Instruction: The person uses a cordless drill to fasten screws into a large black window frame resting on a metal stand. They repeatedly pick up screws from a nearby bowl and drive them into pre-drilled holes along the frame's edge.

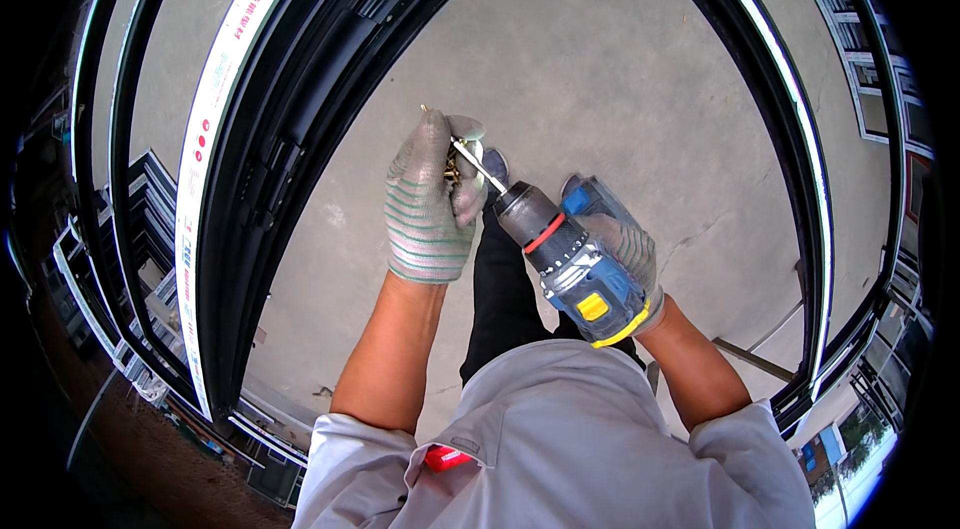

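Note:
My right hand (632, 251), in a striped work glove, grips a blue and black cordless drill (562, 247) with a red ring and a yellow button. From its chuck a long silver bit (482, 167) points up and left to my left hand. My left hand (432, 197), gloved in grey with green stripes, is closed around several brass-coloured screws (452, 169). One screw tip shows above its thumb and forefinger. The bit's end lies at those fingers; whether it sits in a screw head is too small to tell.
A black profile frame (300, 89) with a white printed strip (225, 79) curves along my left. Another black frame side (765, 99) runs along my right. Stacked profiles (155, 204) stand at far left. Below lies grey concrete floor (600, 59), with my dark shoe (496, 167) on it.

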The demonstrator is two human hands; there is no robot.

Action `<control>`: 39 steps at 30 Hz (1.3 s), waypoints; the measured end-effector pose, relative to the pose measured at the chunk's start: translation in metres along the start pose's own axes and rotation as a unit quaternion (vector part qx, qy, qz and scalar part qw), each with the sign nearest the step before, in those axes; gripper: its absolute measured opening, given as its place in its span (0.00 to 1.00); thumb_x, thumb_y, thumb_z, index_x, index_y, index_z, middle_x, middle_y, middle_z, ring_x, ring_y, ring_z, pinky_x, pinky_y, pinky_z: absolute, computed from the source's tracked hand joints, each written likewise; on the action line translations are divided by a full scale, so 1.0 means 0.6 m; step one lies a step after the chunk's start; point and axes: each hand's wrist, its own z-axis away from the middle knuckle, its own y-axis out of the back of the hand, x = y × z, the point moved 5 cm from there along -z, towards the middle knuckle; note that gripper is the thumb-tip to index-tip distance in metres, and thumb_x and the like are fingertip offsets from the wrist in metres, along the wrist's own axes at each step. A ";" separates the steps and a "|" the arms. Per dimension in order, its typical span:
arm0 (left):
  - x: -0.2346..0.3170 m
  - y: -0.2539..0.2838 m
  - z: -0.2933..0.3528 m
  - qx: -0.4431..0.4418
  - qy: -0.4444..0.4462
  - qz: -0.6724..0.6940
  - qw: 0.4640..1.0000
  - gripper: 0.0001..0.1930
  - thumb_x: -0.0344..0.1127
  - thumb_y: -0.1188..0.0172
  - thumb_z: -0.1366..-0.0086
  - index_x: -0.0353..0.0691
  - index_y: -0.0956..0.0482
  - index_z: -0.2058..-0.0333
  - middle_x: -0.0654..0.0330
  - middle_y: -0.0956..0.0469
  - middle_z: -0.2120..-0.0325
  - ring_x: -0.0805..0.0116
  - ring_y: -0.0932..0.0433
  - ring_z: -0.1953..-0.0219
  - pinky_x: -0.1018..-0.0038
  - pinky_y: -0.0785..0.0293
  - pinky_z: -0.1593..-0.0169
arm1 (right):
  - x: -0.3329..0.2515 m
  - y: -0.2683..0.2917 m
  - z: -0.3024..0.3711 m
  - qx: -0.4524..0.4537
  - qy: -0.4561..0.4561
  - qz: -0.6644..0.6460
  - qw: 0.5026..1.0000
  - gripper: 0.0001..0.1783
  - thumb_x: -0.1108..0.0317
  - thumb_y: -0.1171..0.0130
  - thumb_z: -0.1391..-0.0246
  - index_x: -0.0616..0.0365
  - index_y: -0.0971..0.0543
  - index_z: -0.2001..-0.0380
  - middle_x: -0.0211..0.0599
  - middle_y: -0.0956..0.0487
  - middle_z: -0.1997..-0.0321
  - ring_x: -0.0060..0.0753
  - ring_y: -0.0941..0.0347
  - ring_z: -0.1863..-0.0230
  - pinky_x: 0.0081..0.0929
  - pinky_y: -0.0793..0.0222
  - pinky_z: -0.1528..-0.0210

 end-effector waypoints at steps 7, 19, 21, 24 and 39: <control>0.034 0.029 -0.032 -0.011 0.027 -0.039 0.999 0.20 0.49 0.48 0.29 0.35 0.23 0.65 0.66 0.35 0.84 0.81 0.44 0.88 0.83 0.51 0.85 | 0.012 -0.027 -0.038 -0.001 -0.014 0.020 1.000 0.16 0.58 0.29 0.63 0.51 0.20 0.69 0.36 0.21 0.76 0.41 0.23 0.72 0.33 0.29 0.67; 0.031 0.017 -0.064 -0.017 -0.010 -0.075 0.997 0.20 0.49 0.48 0.29 0.33 0.23 0.63 0.67 0.34 0.84 0.82 0.43 0.88 0.83 0.50 0.85 | 0.027 -0.033 -0.063 0.006 0.009 0.006 1.000 0.22 0.56 0.27 0.66 0.51 0.21 0.65 0.34 0.21 0.71 0.42 0.24 0.67 0.36 0.28 0.64; 0.035 0.026 -0.085 -0.014 -0.010 -0.078 0.997 0.20 0.49 0.47 0.29 0.33 0.23 0.63 0.67 0.34 0.84 0.82 0.42 0.88 0.83 0.50 0.85 | 0.035 -0.048 -0.081 0.026 0.035 0.028 0.999 0.21 0.56 0.27 0.65 0.50 0.21 0.66 0.32 0.22 0.71 0.42 0.24 0.68 0.36 0.28 0.65; 0.041 0.039 -0.111 -0.013 -0.016 -0.077 0.997 0.19 0.48 0.46 0.30 0.34 0.24 0.63 0.67 0.34 0.84 0.82 0.42 0.88 0.83 0.50 0.86 | 0.046 -0.068 -0.109 0.066 0.046 -0.005 0.997 0.19 0.56 0.28 0.64 0.49 0.22 0.68 0.31 0.22 0.72 0.41 0.25 0.70 0.35 0.30 0.66; 0.077 0.063 -0.233 -0.091 -0.053 -0.075 0.992 0.16 0.45 0.48 0.29 0.36 0.23 0.60 0.68 0.27 0.81 0.84 0.42 0.89 0.86 0.50 0.88 | 0.103 -0.136 -0.201 0.112 0.072 -0.065 0.989 0.23 0.62 0.29 0.59 0.49 0.24 0.57 0.29 0.20 0.63 0.29 0.22 0.63 0.25 0.24 0.61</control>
